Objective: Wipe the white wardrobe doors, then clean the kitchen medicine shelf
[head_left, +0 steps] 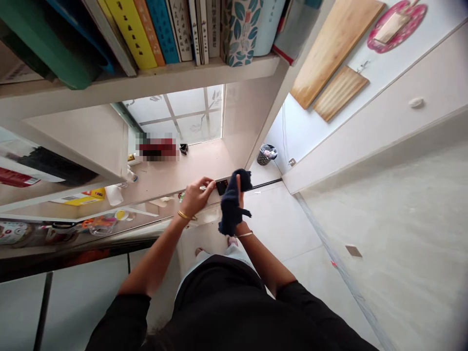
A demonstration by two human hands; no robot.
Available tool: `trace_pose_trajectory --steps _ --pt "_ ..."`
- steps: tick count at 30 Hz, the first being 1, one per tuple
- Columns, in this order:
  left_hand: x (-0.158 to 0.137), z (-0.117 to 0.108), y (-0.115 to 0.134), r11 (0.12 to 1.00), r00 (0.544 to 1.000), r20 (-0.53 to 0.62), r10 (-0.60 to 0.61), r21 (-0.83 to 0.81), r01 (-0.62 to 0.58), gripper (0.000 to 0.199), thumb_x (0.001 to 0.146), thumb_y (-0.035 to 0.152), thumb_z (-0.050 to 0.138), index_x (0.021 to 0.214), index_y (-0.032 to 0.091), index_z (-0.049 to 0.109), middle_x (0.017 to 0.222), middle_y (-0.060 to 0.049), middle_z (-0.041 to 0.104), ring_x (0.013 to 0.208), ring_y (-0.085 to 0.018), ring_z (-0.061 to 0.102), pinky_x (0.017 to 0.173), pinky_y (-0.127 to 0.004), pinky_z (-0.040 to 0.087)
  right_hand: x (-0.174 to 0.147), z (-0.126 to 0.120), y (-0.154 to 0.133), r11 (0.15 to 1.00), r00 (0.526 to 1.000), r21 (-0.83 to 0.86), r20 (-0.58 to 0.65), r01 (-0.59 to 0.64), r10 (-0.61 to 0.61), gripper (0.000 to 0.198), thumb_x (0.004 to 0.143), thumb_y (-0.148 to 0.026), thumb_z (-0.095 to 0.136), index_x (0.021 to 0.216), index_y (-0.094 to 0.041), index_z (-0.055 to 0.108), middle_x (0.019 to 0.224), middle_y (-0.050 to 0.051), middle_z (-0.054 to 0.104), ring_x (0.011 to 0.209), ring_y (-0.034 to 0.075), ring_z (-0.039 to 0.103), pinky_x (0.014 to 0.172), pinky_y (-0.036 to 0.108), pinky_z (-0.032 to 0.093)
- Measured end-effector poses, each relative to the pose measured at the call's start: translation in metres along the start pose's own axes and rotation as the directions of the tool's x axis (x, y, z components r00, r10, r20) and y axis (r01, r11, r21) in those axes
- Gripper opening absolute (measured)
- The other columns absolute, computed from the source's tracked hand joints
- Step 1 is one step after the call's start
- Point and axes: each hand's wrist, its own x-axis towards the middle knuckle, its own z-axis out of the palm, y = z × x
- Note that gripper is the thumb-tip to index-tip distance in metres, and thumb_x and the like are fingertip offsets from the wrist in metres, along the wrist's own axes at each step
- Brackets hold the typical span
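Observation:
A dark navy cloth (pixel 231 204) with ragged edges hangs over my right hand (pixel 240 195), its fingers closed round it and mostly hidden by the fabric. Just left of the cloth is my left hand (pixel 197 197), thumb and fingers pinched together. A tiny whitish bit shows by those fingers, too small to name. Between the two hands a small black item (pixel 221 187) lies at the edge of the pale shelf (pixel 199 165).
Above, books (pixel 133 34) line an upper shelf. A yellow box (pixel 82 196) and several small items crowd the lower left shelves. Beyond my right hand, a waste bin (pixel 266 154) stands by the wall. Wooden boards (pixel 340 92) hang at upper right.

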Motion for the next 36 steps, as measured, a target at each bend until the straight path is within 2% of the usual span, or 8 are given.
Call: trace_pose_trajectory --steps 5,9,17,23,26,30,33,36 --pt "-0.051 0.041 -0.014 0.978 0.989 -0.058 -0.139 -0.163 0.128 0.039 0.100 0.046 0.044 0.108 0.020 0.071 0.087 -0.005 0.077 0.077 -0.020 0.071 0.072 -0.028 0.052 0.032 0.006 -0.001 0.983 0.998 -0.178 -0.049 0.036 -0.046 0.069 0.101 -0.035 0.049 0.162 -0.006 0.033 0.154 0.025 0.051 0.149 0.036 0.041 0.123 0.057 0.035" --pt "-0.059 0.045 -0.016 0.957 0.986 -0.039 -0.164 -0.247 0.150 0.044 0.096 0.047 0.058 0.130 0.020 0.063 0.111 -0.010 0.078 0.083 -0.022 0.075 0.068 -0.027 0.055 0.065 0.010 -0.006 0.929 0.998 -0.368 -0.030 0.038 -0.053 0.065 0.104 -0.029 0.042 0.161 0.001 0.031 0.157 0.027 0.047 0.150 0.036 0.040 0.126 0.053 0.031" --pt "-0.004 0.030 -0.007 0.992 0.987 -0.114 -0.111 -0.075 0.103 0.054 0.092 0.040 0.061 0.142 0.017 0.059 0.128 -0.016 0.074 0.074 -0.019 0.072 0.077 -0.032 0.056 0.146 0.012 -0.027 0.911 0.999 -0.412 -0.019 0.033 -0.044 0.064 0.105 -0.024 0.036 0.165 -0.005 0.025 0.148 0.025 0.058 0.148 0.034 0.043 0.126 0.055 0.029" --pt "0.025 -0.012 -0.012 0.986 0.981 -0.190 0.038 0.168 -0.006 0.027 0.094 0.026 0.056 0.114 0.023 0.075 0.130 -0.008 0.074 0.087 -0.023 0.074 0.086 -0.035 0.056 0.193 0.028 -0.028 0.880 0.997 -0.474 -0.038 0.036 -0.061 0.067 0.104 -0.022 0.042 0.159 0.010 0.024 0.152 0.036 0.047 0.145 0.034 0.044 0.126 0.052 0.025" --pt "0.057 -0.042 -0.015 0.915 0.971 -0.229 0.073 0.402 0.026 0.039 0.093 0.013 0.048 0.120 0.023 0.074 0.144 -0.008 0.065 0.106 -0.029 0.072 0.093 -0.039 0.054 0.195 0.028 -0.030 0.872 0.996 -0.486 -0.025 0.058 -0.080 0.069 0.101 -0.020 0.044 0.160 0.008 0.023 0.153 0.037 0.045 0.144 0.036 0.045 0.125 0.055 0.027" --pt "0.104 -0.059 -0.016 0.746 0.997 -0.065 -0.029 0.663 0.065 0.060 0.091 0.009 0.048 0.148 0.023 0.055 0.161 -0.016 0.046 0.110 -0.034 0.072 0.094 -0.047 0.055 0.185 0.017 -0.036 0.850 0.995 -0.518 0.028 0.100 -0.100 0.073 0.097 -0.021 0.046 0.163 0.002 0.022 0.158 0.034 0.040 0.148 0.038 0.039 0.124 0.059 0.027" --pt "0.123 -0.057 -0.013 0.639 0.990 0.039 -0.136 0.767 0.057 0.058 0.091 0.009 0.046 0.147 0.021 0.054 0.154 -0.021 0.051 0.111 -0.037 0.071 0.091 -0.048 0.057 0.172 0.010 -0.036 0.835 0.987 -0.526 0.088 0.163 -0.137 0.076 0.096 -0.025 0.050 0.162 0.002 0.023 0.159 0.033 0.039 0.149 0.039 0.036 0.125 0.060 0.023" --pt "0.127 -0.055 -0.012 0.597 0.981 0.042 -0.188 0.799 0.080 0.048 0.094 0.010 0.044 0.138 0.017 0.060 0.143 -0.024 0.057 0.110 -0.039 0.071 0.088 -0.048 0.057 0.151 0.010 -0.029 0.816 0.972 -0.527 0.120 0.236 -0.203 0.074 0.099 -0.027 0.049 0.162 0.002 0.024 0.159 0.032 0.039 0.150 0.039 0.034 0.126 0.059 0.018"
